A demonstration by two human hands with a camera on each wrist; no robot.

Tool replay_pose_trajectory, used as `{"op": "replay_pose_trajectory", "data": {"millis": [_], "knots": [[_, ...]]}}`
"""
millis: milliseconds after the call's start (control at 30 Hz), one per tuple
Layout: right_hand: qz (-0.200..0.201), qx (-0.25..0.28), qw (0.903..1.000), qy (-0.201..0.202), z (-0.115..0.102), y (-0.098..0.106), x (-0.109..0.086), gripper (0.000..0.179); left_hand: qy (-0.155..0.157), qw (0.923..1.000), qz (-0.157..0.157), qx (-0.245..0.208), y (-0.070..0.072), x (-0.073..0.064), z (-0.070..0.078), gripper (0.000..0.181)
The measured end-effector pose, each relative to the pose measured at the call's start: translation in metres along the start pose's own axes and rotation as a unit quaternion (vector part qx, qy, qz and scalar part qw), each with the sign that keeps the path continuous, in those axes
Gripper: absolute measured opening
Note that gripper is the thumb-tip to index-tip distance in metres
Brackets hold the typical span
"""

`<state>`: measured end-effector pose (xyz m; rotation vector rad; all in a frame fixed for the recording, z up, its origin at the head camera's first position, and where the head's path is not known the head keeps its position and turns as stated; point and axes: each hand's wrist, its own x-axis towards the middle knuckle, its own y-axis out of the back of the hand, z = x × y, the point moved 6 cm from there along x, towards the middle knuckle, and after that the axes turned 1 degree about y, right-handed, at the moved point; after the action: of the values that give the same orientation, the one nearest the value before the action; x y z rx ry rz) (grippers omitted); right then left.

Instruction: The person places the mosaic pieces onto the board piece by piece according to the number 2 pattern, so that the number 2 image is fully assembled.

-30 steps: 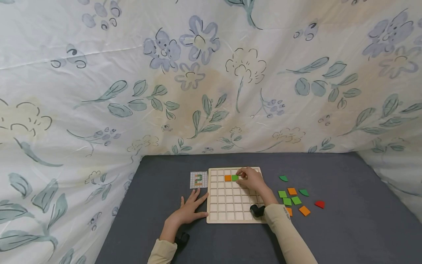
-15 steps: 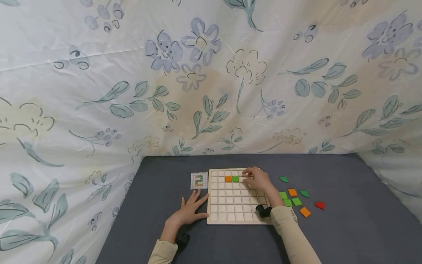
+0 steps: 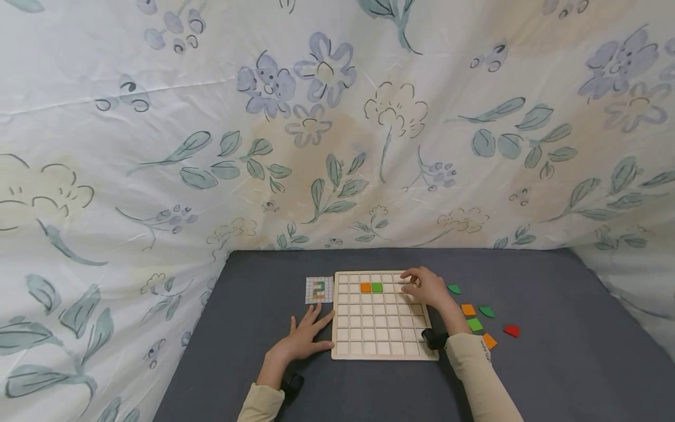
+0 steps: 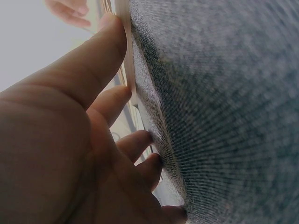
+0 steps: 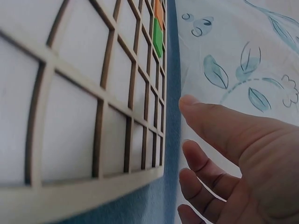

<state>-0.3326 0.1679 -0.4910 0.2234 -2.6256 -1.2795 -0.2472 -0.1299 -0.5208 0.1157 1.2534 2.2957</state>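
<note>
A wooden grid board lies on the dark table. In its second row from the top sit an orange square tile and, beside it, a green square tile. My left hand rests with spread fingers at the board's left edge; in the left wrist view its thumb and index fingertip touch that edge. My right hand hovers over the board's upper right corner, fingers loosely bent. In the right wrist view nothing shows between its thumb and fingers.
A small pattern card with a coloured figure lies left of the board. To the right are loose tiles: orange squares, a green square, dark green quarter-rounds and a red piece. My right forearm hides part of this area.
My right hand has moved right, away from the green tile, which stays in its cell. Its forearm now covers several loose tiles. The left hand has kept its place.
</note>
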Motion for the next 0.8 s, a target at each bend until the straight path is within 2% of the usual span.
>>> {"op": "replay_pose_trajectory", "data": {"millis": [300,800], "knots": [[0.009,-0.005,0.9997,0.022,0.01,0.015,-0.006,0.029,0.004,1.0,-0.002,0.002,-0.001,0.001,0.0,0.072],[0.03,-0.054,0.998,-0.015,0.035,0.043,-0.019,0.032,0.003,1.0,0.001,0.001,0.0,-0.001,0.003,0.072]]}}
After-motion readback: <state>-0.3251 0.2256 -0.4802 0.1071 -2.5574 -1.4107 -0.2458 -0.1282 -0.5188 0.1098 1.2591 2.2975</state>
